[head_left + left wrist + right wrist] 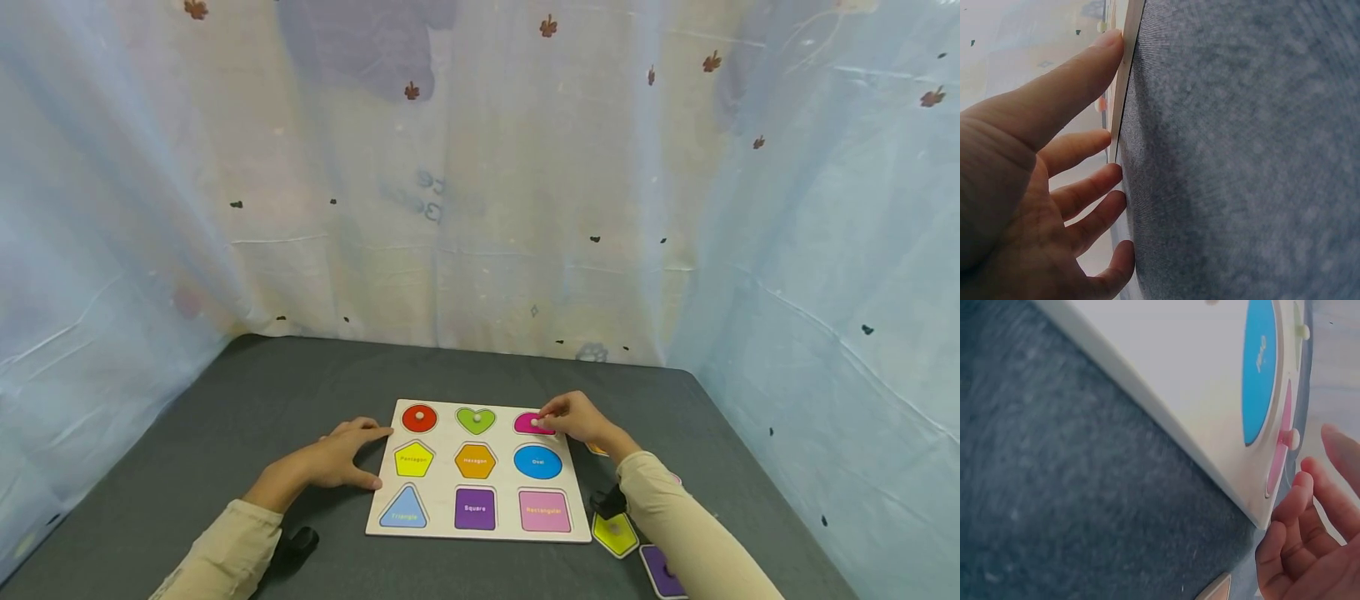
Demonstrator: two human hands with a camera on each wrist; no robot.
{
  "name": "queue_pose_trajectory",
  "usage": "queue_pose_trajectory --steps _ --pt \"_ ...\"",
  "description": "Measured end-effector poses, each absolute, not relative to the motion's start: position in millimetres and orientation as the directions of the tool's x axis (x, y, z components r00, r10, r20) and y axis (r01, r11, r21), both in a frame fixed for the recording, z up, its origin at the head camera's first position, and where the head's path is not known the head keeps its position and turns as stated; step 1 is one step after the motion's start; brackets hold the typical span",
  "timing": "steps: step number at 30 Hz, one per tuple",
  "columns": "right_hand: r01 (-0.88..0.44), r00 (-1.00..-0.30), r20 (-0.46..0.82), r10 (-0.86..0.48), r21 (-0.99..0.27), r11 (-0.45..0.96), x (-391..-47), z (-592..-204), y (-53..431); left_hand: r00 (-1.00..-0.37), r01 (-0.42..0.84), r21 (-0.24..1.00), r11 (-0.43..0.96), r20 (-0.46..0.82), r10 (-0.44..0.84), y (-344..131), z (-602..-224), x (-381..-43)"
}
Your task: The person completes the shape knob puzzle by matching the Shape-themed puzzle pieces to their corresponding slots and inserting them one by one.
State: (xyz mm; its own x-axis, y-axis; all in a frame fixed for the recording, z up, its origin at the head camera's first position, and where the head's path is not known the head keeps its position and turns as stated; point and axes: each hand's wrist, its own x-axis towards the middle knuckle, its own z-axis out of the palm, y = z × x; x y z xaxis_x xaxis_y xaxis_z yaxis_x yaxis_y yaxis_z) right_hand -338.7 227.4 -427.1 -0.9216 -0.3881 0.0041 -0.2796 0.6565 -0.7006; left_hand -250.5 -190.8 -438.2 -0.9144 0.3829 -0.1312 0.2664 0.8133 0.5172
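A white shape puzzle board (441, 504) lies flat on the table. Along its left edge, my left hand (337, 457) rests with thumb and index finger extended against the side. At the board's top right corner is my right hand (581, 417), just beside a magenta knobbed piece (527, 423) seated in its slot. In the right wrist view, a small gap separates the fingertips from that piece's knob (1293, 439). A red circle (419, 418) and a green heart (476, 421), both knobbed, fill the rest of the top row.
Lower slots show printed names, among them the blue oval (537, 462) and purple square (475, 508). Loose to the board's right lie a yellow-green pentagon piece (615, 535), a purple piece (660, 572) and a partly hidden orange piece (597, 449). Curtains (480, 250) surround the grey table (337, 367).
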Motion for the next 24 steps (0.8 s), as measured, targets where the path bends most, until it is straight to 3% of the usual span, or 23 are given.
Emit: queue_pose_trajectory --steps 10,24 --pt "-0.281 -0.91 -0.013 -0.414 -0.715 0.64 -331.1 -422.0 241.4 -0.915 0.257 0.513 0.819 -0.144 0.377 -189.4 -435.1 -249.3" --pt "-0.392 -0.873 0.05 -0.486 -0.666 0.635 -318.8 -417.5 257.8 -0.917 0.253 0.506 0.824 -0.146 0.371 -190.0 -437.7 -250.4"
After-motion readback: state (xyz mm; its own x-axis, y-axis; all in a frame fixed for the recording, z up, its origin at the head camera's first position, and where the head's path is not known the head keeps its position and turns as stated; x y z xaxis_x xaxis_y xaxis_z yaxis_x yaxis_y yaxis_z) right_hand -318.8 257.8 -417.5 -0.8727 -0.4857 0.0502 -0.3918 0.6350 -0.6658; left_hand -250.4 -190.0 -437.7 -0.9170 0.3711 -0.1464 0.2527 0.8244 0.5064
